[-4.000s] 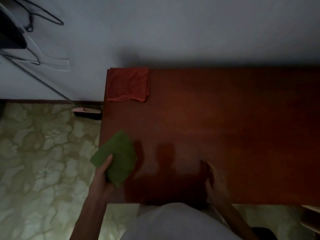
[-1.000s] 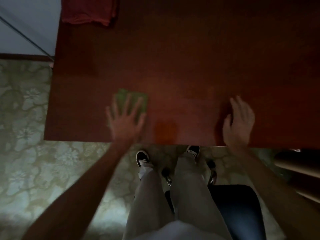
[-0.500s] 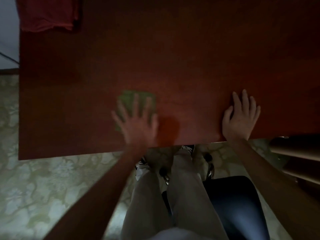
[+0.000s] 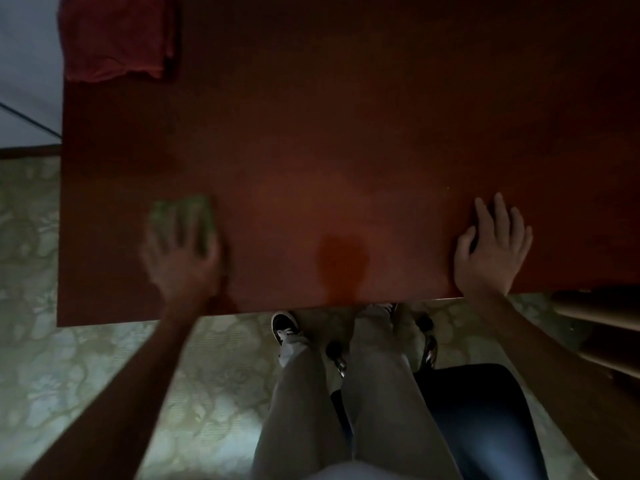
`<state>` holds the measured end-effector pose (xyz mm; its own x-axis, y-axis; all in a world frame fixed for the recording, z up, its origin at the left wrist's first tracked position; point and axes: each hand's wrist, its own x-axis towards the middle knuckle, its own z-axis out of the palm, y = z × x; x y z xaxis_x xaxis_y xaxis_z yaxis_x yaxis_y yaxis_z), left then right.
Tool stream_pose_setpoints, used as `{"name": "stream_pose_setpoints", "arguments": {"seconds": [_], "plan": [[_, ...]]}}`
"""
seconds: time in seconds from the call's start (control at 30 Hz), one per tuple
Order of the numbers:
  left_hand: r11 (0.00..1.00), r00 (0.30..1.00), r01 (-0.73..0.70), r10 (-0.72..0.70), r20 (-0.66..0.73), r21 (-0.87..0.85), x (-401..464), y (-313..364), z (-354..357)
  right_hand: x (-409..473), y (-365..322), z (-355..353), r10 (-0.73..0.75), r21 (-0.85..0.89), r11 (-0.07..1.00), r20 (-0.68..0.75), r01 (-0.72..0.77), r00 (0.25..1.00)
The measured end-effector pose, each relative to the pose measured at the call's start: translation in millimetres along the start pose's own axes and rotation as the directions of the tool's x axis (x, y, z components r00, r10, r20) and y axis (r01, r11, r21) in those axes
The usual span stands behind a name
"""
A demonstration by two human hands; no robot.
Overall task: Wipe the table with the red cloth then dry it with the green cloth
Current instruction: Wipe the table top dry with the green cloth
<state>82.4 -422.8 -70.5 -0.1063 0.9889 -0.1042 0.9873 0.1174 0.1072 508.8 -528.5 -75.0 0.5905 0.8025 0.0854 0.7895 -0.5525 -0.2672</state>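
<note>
The green cloth [image 4: 202, 211] lies flat on the dark red-brown table [image 4: 346, 133] near its front left. My left hand [image 4: 180, 258] presses on the cloth with spread, straight fingers and is blurred by motion. My right hand [image 4: 491, 247] rests flat on the table near the front edge at the right, holding nothing. The red cloth [image 4: 114, 36] lies crumpled at the table's far left corner, away from both hands.
A dark shadow patch [image 4: 341, 265] sits on the table near the front edge. Below the edge are my legs [image 4: 346, 393], a dark chair seat [image 4: 485, 420] and patterned floor [image 4: 69, 375]. Wooden shelves [image 4: 602, 323] stand at the right.
My left hand has slid the green cloth leftward along the table's front part. My right hand stays planted near the front edge. Earlier the left hand held the cloth off the table's left edge.
</note>
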Motion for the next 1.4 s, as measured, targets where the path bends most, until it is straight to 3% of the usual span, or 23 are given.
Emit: {"name": "stream_pose_setpoints", "arguments": {"seconds": [0.1,0.2,0.3,0.37,0.43,0.5,0.57,0.7,0.8,0.9,1.0,1.03,1.1,1.17,1.27,1.33,1.4], "plan": [[0.935,0.937,0.35,-0.348,0.041,-0.063,11.0,-41.0,-10.5,-1.0,0.0,1.3,-0.008,-0.013,1.0,-0.024,0.008,1.0],[0.919,0.921,0.389,-0.388,0.033,-0.069,0.6,-5.1,-0.5,-0.4,-1.5,4.2,-0.015,-0.04,0.999,-0.042,0.013,0.999],[0.993,0.992,0.114,-0.112,0.058,-0.017,-39.5,74.1,15.7,-0.3,-1.0,4.5,-0.008,-0.054,0.999,-0.02,0.007,1.0],[0.99,0.988,-0.138,0.139,0.069,-0.012,-72.8,138.8,25.4,0.7,-1.9,3.7,-0.003,-0.059,0.998,-0.005,0.002,1.0],[0.923,0.916,-0.384,0.383,0.115,-0.018,-103.8,205.9,33.2,1.8,-1.8,2.7,0.001,-0.05,0.999,0.008,-0.001,1.0],[0.814,0.798,-0.58,0.576,0.175,-0.036,-128.7,259.8,39.2,2.3,1.3,1.5,0.006,-0.023,1.0,0.022,-0.006,1.0],[0.739,0.721,-0.672,0.668,0.183,-0.051,-137.8,289.1,45.0,2.6,6.2,1.7,0.0,0.047,0.999,0.009,0.0,1.0],[0.69,0.677,-0.721,0.721,0.151,-0.065,-112.2,266.4,42.7,2.2,7.2,1.9,-0.003,0.085,0.996,-0.02,0.005,1.0],[0.844,0.839,-0.536,0.535,0.094,-0.023,-59.8,199.1,31.6,3.1,4.0,0.5,-0.005,0.085,0.996,-0.028,0.008,1.0],[0.979,0.98,-0.201,0.2,0.019,0.038,2.5,108.9,19.4,2.8,8.3,3.4,-0.009,0.098,0.995,-0.031,0.012,0.999],[0.978,0.977,0.209,-0.209,0.029,0.012,46.7,63.1,9.0,3.0,10.2,5.2,-0.018,0.106,0.994,-0.023,0.021,1.0],[0.957,0.956,0.292,-0.292,0.019,0.008,53.0,65.2,9.0,3.5,10.7,5.1,-0.014,0.112,0.994,-0.02,0.016,1.0],[0.945,0.945,0.326,-0.327,0.003,0.01,55.3,88.9,12.7,4.9,10.8,4.5,0.015,0.16,0.987,-0.029,-0.01,0.999],[0.979,0.978,0.206,-0.206,0.015,-0.003,42.2,129.1,18.1,5.0,12.1,1.2,0.026,0.279,0.96,-0.045,-0.013,0.999],[0.995,0.994,-0.1,0.099,0.039,0.014,-5.3,218.6,28.2,7.4,26.4,-11.1,0.002,0.423,0.906,-0.043,0.016,0.999],[0.949,0.947,-0.314,0.312,0.073,0.012,-47.1,293.0,37.2,17.8,47.7,-20.4,-0.002,0.42,0.907,-0.081,0.036,0.997],[0.842,0.832,-0.538,0.535,0.146,-0.019,-91.8,363.4,47.3,35.3,74.8,-27.0,0.013,0.359,0.933,-0.139,0.038,0.99]]}}
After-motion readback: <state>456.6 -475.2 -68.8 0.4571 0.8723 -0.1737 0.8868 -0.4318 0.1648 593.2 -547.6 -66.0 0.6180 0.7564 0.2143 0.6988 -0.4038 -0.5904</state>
